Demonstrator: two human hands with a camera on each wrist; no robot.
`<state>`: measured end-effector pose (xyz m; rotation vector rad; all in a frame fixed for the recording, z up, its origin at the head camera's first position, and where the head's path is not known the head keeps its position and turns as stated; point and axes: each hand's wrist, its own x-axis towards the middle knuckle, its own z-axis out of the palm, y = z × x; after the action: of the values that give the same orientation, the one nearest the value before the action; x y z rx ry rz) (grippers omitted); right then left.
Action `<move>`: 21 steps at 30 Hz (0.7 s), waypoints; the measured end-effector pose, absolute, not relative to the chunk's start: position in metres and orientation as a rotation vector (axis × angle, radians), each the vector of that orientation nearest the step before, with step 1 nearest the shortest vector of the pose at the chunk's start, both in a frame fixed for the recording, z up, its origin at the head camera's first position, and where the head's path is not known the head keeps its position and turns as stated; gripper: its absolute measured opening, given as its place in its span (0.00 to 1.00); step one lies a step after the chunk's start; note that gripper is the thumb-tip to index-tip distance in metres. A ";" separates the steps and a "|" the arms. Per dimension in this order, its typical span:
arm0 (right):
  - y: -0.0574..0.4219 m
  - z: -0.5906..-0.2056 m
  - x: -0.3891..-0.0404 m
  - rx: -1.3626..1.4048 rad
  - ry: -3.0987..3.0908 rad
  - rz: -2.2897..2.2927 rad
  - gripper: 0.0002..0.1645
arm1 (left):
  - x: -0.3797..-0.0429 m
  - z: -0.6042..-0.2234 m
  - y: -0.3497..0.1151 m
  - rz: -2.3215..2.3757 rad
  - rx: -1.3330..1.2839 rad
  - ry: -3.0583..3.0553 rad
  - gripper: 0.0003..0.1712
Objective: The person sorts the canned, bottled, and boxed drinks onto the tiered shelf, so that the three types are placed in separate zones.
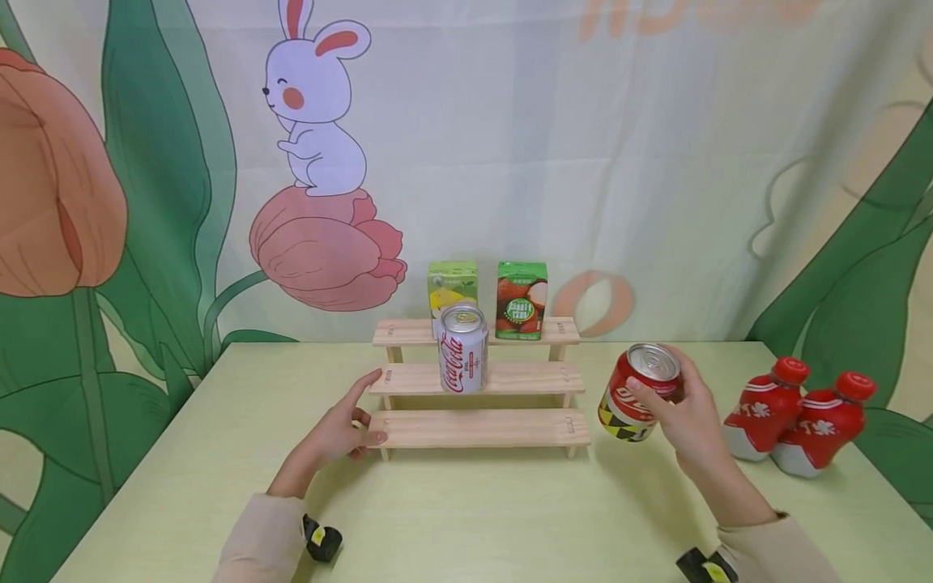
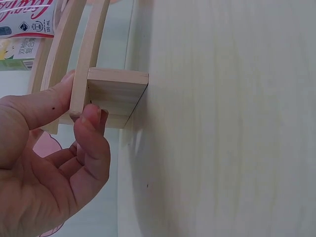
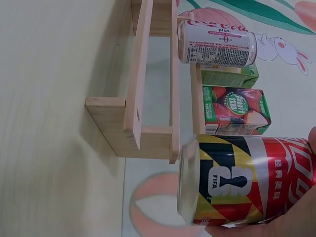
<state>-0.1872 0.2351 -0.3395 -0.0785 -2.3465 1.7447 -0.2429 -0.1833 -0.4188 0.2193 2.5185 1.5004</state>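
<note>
A three-tier wooden rack [image 1: 477, 429] stands on the table. On its middle step a white Coca-Cola can [image 1: 462, 356] is upright. My left hand [image 1: 341, 433] is at the rack's left end; in the left wrist view its thumb and curled finger pinch the end of a step board [image 2: 81, 84]. To the right of the rack, my right hand [image 1: 688, 413] grips a red soda can [image 1: 636, 395] with a yellow-and-black patterned base. The can is held above the table, slightly tilted. The right wrist view shows its FIFA mark, with fingers [image 3: 291, 222] around the far end.
On the rack's top step stand a green-yellow juice box [image 1: 452, 283] and a green-red juice box [image 1: 521, 301]. Two red-and-white bottles [image 1: 765, 409] stand at the table's right side. A printed curtain [image 1: 510, 162] hangs right behind the table.
</note>
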 end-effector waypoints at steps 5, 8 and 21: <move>0.230 -0.338 -0.190 -0.046 -2.338 1.767 0.43 | -0.243 -0.419 -0.184 1.501 0.227 2.516 0.52; 0.227 -0.339 -0.192 -0.027 -2.333 1.775 0.42 | -0.243 -0.419 -0.184 1.500 0.223 2.515 0.52; 0.211 -0.336 -0.202 0.034 -2.319 1.787 0.41 | -0.244 -0.421 -0.184 1.504 0.215 2.511 0.53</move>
<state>-0.2023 0.2110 -0.3360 0.0340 -2.3188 1.7870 -0.2441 -0.1845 -0.4207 0.2155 2.5114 1.5036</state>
